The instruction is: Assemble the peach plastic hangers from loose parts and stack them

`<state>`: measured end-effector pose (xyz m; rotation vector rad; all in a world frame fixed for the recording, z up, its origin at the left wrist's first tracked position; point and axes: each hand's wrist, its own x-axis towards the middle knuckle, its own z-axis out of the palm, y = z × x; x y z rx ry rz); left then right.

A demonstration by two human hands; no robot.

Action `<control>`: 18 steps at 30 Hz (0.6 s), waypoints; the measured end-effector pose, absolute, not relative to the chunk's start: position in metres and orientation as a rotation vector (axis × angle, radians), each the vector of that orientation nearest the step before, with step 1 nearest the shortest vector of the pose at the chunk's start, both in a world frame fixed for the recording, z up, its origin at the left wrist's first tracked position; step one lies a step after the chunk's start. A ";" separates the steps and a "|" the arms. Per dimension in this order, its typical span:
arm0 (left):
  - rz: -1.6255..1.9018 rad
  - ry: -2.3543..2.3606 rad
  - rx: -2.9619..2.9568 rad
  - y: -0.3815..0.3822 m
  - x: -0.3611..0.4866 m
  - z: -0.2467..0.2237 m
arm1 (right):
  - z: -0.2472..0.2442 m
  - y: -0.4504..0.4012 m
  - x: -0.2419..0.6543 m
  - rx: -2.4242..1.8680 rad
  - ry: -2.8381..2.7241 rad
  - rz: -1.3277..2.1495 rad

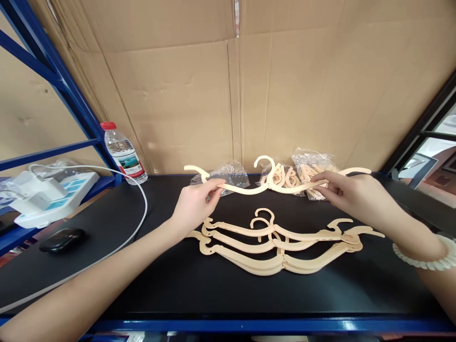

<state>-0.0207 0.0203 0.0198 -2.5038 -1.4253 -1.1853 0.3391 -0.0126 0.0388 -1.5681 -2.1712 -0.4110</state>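
Note:
A cream-coloured clothes hanger (251, 191) is held level above the black table, its hook pointing up. My left hand (197, 203) pinches its left arm between thumb and fingers. On the other side, my right hand (351, 192) grips the right arm the same way. Below it, several matching hangers (249, 267) lie overlapped on the table, hooks toward the back. Behind the held hanger are a clear bag of cream hook pieces (292, 179) and another bag of cream parts (313, 172). A crumpled clear bag (237, 175) lies behind my left hand.
A water bottle (126, 156) with a red cap stands at the back left. Nearer are a white power strip (71, 190), a black mouse (62, 240) and a white cable (145, 209) across the table. Cardboard (171, 104) walls the back; a blue frame (64, 85) rises at left.

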 end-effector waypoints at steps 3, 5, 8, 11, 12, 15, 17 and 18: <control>-1.519 -1.579 -2.601 0.019 -0.017 0.021 | 0.032 -0.011 0.331 -1.594 -2.179 -0.384; -1.756 -1.700 -2.651 0.018 -0.014 0.021 | 0.026 -0.009 0.327 -1.551 -2.191 -0.336; -2.213 -1.790 -2.613 0.015 -0.009 0.021 | 0.018 -0.007 0.321 -1.438 -2.131 -0.289; -2.606 -1.869 -2.462 0.011 -0.003 0.021 | 0.014 -0.006 0.317 -1.359 -1.995 -0.240; -2.695 -1.881 -2.412 0.011 -0.001 0.021 | 0.014 -0.007 0.315 -1.335 -1.955 -0.202; -2.909 -1.805 -2.255 0.010 0.003 0.022 | 0.014 -0.011 0.306 -1.275 -1.883 -0.094; -3.033 -1.702 -2.155 0.011 0.005 0.023 | 0.015 -0.015 0.298 -1.255 -1.876 -0.014; -3.082 -1.657 -2.113 0.011 0.006 0.024 | 0.015 -0.017 0.295 -1.250 -1.878 0.044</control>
